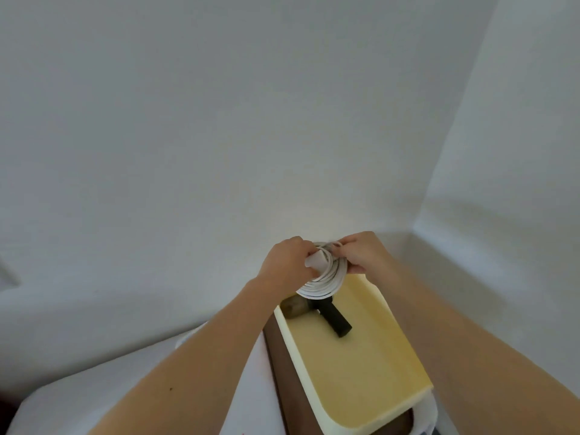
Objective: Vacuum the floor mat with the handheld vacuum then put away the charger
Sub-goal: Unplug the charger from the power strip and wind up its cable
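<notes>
Fingers (302, 246) of left hand (287, 262) and right hand (362, 254) curled around coiled white charger cable (323, 282) above yellow tray (361, 372).

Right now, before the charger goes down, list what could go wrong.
1. The cable is coiled and held together only by the left hand and right hand. If either lets go, the loops may spring apart.
2. The vacuum lies in the tray right under the coil, so the cable may land on it and snag or slide off.
</notes>
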Tool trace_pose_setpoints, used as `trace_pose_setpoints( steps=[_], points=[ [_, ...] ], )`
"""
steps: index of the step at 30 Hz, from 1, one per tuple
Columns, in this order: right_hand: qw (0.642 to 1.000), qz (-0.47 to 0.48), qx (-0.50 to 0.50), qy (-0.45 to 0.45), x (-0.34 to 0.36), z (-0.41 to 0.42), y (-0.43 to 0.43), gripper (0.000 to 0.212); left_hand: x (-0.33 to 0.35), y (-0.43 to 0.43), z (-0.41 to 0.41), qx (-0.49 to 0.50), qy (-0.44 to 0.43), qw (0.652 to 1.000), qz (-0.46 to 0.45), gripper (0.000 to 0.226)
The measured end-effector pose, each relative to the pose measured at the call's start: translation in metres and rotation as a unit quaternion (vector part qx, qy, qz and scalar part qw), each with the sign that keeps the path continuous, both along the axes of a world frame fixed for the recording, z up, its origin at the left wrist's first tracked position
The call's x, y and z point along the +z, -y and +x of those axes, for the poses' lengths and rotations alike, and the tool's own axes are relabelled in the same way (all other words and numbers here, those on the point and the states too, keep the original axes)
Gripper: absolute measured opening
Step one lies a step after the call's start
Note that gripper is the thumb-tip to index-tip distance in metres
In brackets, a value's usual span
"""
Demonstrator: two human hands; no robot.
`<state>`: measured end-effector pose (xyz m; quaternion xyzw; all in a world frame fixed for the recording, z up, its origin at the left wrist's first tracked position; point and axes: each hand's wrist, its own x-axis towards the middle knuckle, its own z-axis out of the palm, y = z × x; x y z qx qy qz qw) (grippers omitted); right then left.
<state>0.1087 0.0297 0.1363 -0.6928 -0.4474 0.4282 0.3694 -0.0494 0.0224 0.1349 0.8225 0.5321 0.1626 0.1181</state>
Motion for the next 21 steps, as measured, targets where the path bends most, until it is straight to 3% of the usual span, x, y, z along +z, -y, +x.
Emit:
trace_pose_setpoints(
  steps=[3, 7, 14, 17, 21],
  points=[
    [0.998, -0.037, -0.036, 0.029, -0.034, 0.029, 0.000, 0.011, -0.020, -0.006, 0.018, -0.021, 0.070, 0.993, -0.095, 0.033],
    [0.989, -0.110, -0.021, 0.092, -0.095, 0.059, -0.006, 0.017, -0.052, -0.016, 0.030, -0.020, 0.123, 0.982, -0.143, 0.018],
    [0.962, -0.180, 0.044, 0.201, -0.159, 0.043, 0.003, 0.017, -0.097, -0.025, 0.026, -0.049, -0.016, 0.981, -0.185, 0.022],
    [0.951, -0.216, 0.061, 0.212, -0.183, 0.027, 0.000, 0.010, -0.107, -0.031, 0.016, -0.047, -0.038, 0.979, -0.196, 0.023],
    [0.949, -0.248, 0.060, 0.185, -0.204, 0.010, -0.009, 0.023, -0.112, -0.038, 0.008, -0.047, -0.065, 0.975, -0.207, 0.022]
  ],
)
